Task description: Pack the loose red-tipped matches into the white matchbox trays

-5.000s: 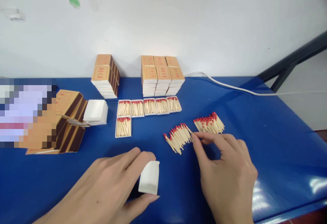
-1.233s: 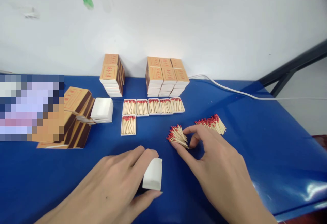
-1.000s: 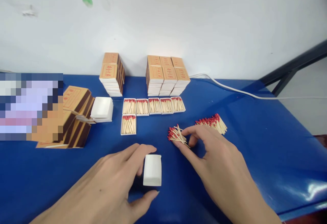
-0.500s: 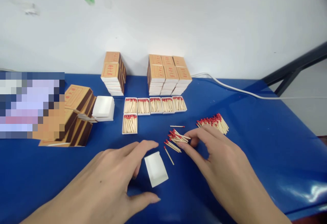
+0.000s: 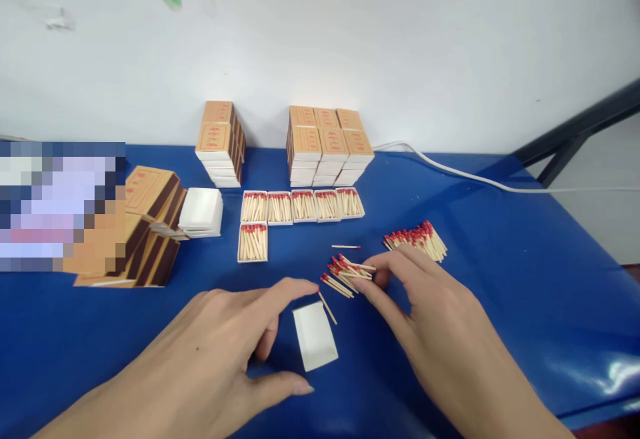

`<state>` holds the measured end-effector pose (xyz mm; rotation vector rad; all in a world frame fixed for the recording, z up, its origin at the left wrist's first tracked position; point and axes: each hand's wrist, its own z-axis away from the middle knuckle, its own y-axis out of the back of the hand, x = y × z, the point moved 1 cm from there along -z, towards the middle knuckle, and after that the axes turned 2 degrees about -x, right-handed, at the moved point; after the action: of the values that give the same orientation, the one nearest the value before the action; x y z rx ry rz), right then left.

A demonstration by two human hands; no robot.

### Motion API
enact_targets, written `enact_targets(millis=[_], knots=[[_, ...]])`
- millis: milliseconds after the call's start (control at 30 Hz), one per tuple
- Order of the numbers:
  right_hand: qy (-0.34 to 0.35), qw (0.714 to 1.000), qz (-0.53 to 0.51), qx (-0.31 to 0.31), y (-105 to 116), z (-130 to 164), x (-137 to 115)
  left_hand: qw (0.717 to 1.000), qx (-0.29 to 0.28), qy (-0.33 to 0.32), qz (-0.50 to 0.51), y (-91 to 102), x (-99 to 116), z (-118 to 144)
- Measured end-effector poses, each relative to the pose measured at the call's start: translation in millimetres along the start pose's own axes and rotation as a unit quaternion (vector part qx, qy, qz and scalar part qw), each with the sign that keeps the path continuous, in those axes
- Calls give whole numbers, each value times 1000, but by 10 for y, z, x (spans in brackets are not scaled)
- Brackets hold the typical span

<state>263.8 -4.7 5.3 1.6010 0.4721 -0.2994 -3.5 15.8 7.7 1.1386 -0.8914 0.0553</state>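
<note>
My left hand (image 5: 240,345) is open beside a small white matchbox tray (image 5: 316,336), its thumb and forefinger spread apart. The forefinger's tip is at the red head of a single match (image 5: 328,307), though I cannot tell whether it touches. My right hand (image 5: 425,315) pinches the ends of some matches (image 5: 353,269) between thumb and fingers, at a small loose heap with red heads pointing left. Another lone match (image 5: 346,247) lies beyond that heap. Behind my right hand sits a larger pile of matches (image 5: 417,240), partly covered by the knuckles.
Several match-filled trays (image 5: 304,205) stand in a row, one more (image 5: 253,243) in front. Stacked matchboxes (image 5: 330,145) and another stack (image 5: 217,145) stand by the wall. Left are white trays (image 5: 201,212) and a heap of matchbox sleeves (image 5: 153,189). A white cable (image 5: 465,175) crosses behind.
The white tray has shifted slightly right and towards me. My left forefinger has moved right, to the lone match. My right hand keeps its pinch on the matches, nearly unmoved.
</note>
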Motion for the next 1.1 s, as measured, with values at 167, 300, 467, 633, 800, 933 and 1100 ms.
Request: enact_targets(millis=[167,300,467,633,800,933,1100], knots=[[15,1000,4,15,45,2,-15,998,-32,-48,-5,64,7,27],[52,998,20,40,139,18,-87,997,-60,-41,8,46,0,33],[106,994,24,16,220,134,-226,999,-54,9,-1,-24,6,-6],[175,983,48,-26,141,245,-310,997,-53,38,32,-74,6,-2],[219,969,112,-26,52,177,-350,998,-21,28,54,-131,-67,28],[247,959,132,-42,31,100,-407,998,-16,19,51,-172,-118,44],[268,950,145,-65,31,47,-426,999,1,11,51,-178,-99,46]])
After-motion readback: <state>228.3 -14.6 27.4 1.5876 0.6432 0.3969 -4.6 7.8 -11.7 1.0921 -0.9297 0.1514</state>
